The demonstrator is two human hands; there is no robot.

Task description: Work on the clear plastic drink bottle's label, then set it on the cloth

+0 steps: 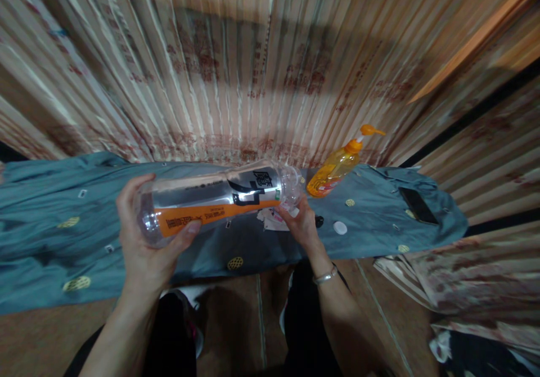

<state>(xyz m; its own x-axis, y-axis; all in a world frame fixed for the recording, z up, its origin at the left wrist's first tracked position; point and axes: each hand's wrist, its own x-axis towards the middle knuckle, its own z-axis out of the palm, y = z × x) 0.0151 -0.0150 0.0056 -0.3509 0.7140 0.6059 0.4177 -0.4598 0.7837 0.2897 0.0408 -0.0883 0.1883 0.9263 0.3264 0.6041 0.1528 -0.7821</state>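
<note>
A large clear plastic bottle (215,200) with a silver and orange label lies nearly level between my hands, above the cloth-covered surface. My left hand (147,242) is wrapped round its base at the left, thumb on the orange part of the label. At the other end, my right hand (300,222) grips the neck from below. Whether a cap sits on the neck, I cannot tell. Under the neck lies a crumpled white and pink wrapper (272,220), partly hidden by the bottle and my right hand.
Right of the bottle stands a yellow pump bottle (335,169) with an orange pump top. Nearby lie a white cap (340,228) and a small black object (319,221). A black phone (418,205) rests at the far right. A patterned curtain (236,84) hangs behind the teal cloth (202,259).
</note>
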